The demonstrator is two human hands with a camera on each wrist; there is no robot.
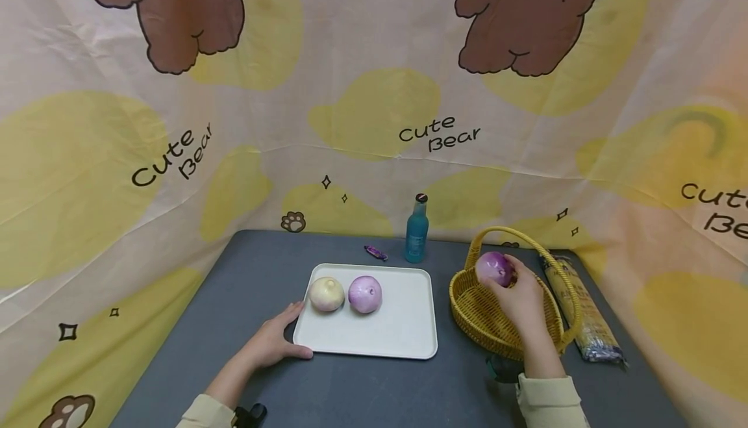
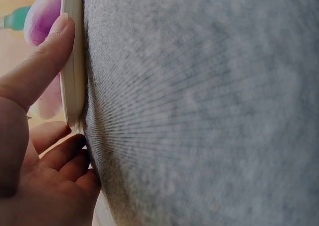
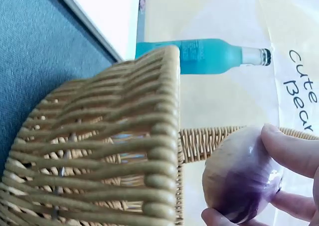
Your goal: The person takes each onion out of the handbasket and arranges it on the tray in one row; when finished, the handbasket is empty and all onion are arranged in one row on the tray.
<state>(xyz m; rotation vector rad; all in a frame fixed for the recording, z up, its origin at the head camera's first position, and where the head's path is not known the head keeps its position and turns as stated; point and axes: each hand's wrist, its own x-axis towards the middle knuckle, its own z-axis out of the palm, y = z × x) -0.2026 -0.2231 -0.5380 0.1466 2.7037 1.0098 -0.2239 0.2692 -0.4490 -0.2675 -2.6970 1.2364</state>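
Note:
Over the wicker basket (image 1: 476,330), my right hand (image 1: 522,293) grips a purple onion (image 1: 494,268) between thumb and fingers. The right wrist view shows this onion (image 3: 241,176) above the basket's rim, its colour running from pale to deep purple. My left hand (image 1: 274,338) rests at the front left corner of a white tray (image 1: 386,337). Its thumb (image 2: 47,56) lies against the tray's front edge, and the other fingers touch the left side. On the tray sit a pale yellowish onion (image 1: 326,294) and a light purple onion (image 1: 365,294), side by side.
A blue bottle (image 1: 417,230) stands behind the tray, with a small purple wrapped item (image 1: 376,252) to its left. A long yellowish packet (image 1: 590,317) lies right of the basket. The basket's tall handle (image 1: 540,246) arches over its opening. A printed cloth (image 1: 362,123) hangs behind the table.

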